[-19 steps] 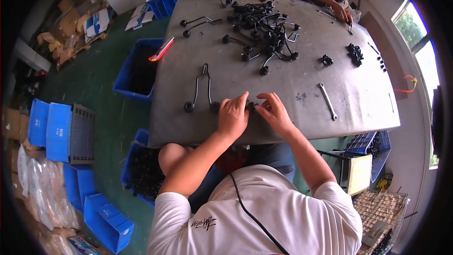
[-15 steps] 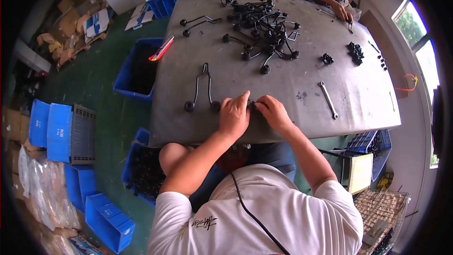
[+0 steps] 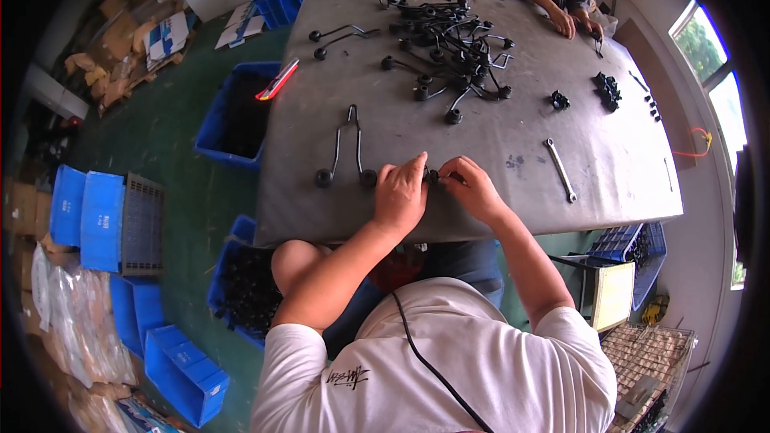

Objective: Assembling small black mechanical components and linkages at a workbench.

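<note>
Near the front edge of the table, my left hand (image 3: 401,197) is closed on a small round black part (image 3: 433,176), its thumb pointing up. My right hand (image 3: 475,191) pinches just to the right of that part, and whatever sits in its fingertips is too small to make out. Left of my hands lies a bent dark metal rod (image 3: 358,144) with a round black bush on each end; one bush is close by my left hand. A silver wrench (image 3: 561,170) rests to the right of my right hand.
A pile of bent black rods (image 3: 449,48) covers the table's far middle. Small black clips (image 3: 607,91) lie at the right. A red utility knife (image 3: 277,79) is at the left edge, beside blue bins (image 3: 210,150). Two people work at the far side.
My right fingertips have drawn slightly right, showing more of the black part. My left hand stays about in place. The far-right person's other hand has come into sight over the table.
</note>
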`<action>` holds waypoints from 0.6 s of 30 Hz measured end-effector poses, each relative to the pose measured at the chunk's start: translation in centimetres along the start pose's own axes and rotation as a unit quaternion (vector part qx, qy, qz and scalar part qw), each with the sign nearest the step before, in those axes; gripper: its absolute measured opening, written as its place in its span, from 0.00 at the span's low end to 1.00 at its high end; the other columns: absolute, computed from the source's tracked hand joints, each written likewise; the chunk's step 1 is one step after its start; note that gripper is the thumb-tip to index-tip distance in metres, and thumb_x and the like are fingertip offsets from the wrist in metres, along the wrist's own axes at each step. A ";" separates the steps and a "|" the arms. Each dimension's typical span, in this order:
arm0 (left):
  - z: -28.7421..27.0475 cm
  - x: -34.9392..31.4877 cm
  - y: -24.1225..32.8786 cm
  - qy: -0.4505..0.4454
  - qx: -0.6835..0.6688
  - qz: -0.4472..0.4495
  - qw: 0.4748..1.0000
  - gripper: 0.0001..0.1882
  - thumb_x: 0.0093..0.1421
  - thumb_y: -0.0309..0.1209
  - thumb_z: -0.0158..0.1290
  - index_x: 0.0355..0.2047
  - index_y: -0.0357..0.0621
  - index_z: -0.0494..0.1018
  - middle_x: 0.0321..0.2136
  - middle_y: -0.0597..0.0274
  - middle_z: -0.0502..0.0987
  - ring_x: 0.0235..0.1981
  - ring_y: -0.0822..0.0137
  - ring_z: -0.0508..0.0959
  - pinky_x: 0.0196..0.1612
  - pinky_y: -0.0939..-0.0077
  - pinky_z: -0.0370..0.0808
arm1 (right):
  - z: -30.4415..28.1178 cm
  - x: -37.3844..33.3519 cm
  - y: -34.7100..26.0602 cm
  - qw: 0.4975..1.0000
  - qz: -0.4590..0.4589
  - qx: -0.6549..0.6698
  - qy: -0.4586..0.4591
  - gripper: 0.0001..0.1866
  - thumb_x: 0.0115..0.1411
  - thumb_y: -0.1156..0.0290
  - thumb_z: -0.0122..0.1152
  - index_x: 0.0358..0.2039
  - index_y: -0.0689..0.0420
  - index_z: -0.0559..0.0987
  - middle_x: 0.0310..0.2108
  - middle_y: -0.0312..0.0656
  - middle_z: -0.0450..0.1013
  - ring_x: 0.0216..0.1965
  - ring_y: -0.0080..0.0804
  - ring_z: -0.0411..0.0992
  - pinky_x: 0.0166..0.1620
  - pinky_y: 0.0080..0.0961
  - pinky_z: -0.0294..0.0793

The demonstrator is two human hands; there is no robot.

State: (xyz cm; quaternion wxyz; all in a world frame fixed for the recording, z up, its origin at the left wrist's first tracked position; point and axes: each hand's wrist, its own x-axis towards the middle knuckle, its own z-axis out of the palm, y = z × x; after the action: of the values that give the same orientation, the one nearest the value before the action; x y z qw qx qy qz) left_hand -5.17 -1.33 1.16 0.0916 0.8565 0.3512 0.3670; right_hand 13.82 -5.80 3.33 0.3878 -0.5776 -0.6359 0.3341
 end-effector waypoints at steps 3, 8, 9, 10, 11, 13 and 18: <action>0.6 0.1 -0.2 0.005 0.011 0.007 1.000 0.31 0.51 0.23 0.58 0.58 0.40 0.65 0.45 0.58 0.77 0.42 0.59 0.77 0.51 0.61 0.67 | -0.6 -0.2 1.2 0.994 -0.093 -0.040 0.034 0.12 0.59 0.76 0.62 0.44 0.59 0.76 0.41 0.44 0.72 0.37 0.38 0.73 0.41 0.31 0.74; 0.0 0.2 0.5 0.006 0.009 0.006 1.000 0.32 0.51 0.23 0.57 0.59 0.40 0.65 0.46 0.56 0.77 0.42 0.59 0.77 0.51 0.61 0.67 | -0.1 -0.2 -0.7 0.980 -0.010 -0.181 0.081 0.22 0.58 0.72 0.65 0.54 0.55 0.74 0.44 0.43 0.71 0.40 0.39 0.74 0.42 0.30 0.75; -0.1 0.4 0.5 0.010 0.013 0.006 1.000 0.32 0.51 0.23 0.57 0.59 0.40 0.65 0.46 0.56 0.76 0.42 0.59 0.77 0.51 0.61 0.67 | 0.0 -0.2 -0.9 0.980 -0.010 -0.181 0.081 0.22 0.58 0.72 0.65 0.54 0.55 0.74 0.44 0.43 0.71 0.40 0.39 0.74 0.42 0.30 0.75; -0.1 0.4 0.5 0.011 0.014 0.006 1.000 0.32 0.51 0.23 0.57 0.59 0.40 0.65 0.46 0.56 0.76 0.42 0.59 0.77 0.51 0.61 0.67 | 0.1 -0.2 -1.3 0.989 -0.051 -0.127 0.061 0.22 0.58 0.72 0.65 0.54 0.54 0.74 0.45 0.44 0.71 0.41 0.40 0.74 0.43 0.31 0.76; 0.0 0.3 0.5 0.009 0.015 0.006 1.000 0.32 0.51 0.23 0.57 0.58 0.40 0.65 0.45 0.56 0.76 0.43 0.59 0.76 0.51 0.60 0.67 | 0.1 -0.1 -1.5 0.992 -0.090 -0.073 0.039 0.23 0.58 0.72 0.65 0.54 0.54 0.73 0.45 0.44 0.71 0.42 0.41 0.74 0.45 0.31 0.76; 0.1 -0.2 0.2 0.005 0.016 0.004 1.000 0.31 0.51 0.24 0.58 0.58 0.40 0.66 0.44 0.56 0.76 0.43 0.58 0.76 0.51 0.60 0.67 | 0.0 0.0 -1.5 0.994 -0.072 -0.084 0.002 0.22 0.58 0.72 0.65 0.54 0.54 0.74 0.46 0.45 0.71 0.43 0.42 0.74 0.46 0.31 0.76; -0.2 -0.1 0.1 -0.018 0.013 -0.004 1.000 0.29 0.51 0.26 0.59 0.55 0.42 0.67 0.44 0.55 0.75 0.45 0.57 0.76 0.50 0.58 0.69 | -1.9 -0.4 -0.6 0.990 0.019 -0.140 0.027 0.19 0.57 0.72 0.65 0.50 0.54 0.77 0.47 0.45 0.71 0.46 0.45 0.74 0.47 0.34 0.76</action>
State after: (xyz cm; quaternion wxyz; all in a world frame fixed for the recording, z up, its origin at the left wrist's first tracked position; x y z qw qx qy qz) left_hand -5.29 -1.48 1.30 0.0885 0.8627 0.3580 0.3461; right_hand 15.25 -6.27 4.73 0.3132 -0.6469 -0.6550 0.2333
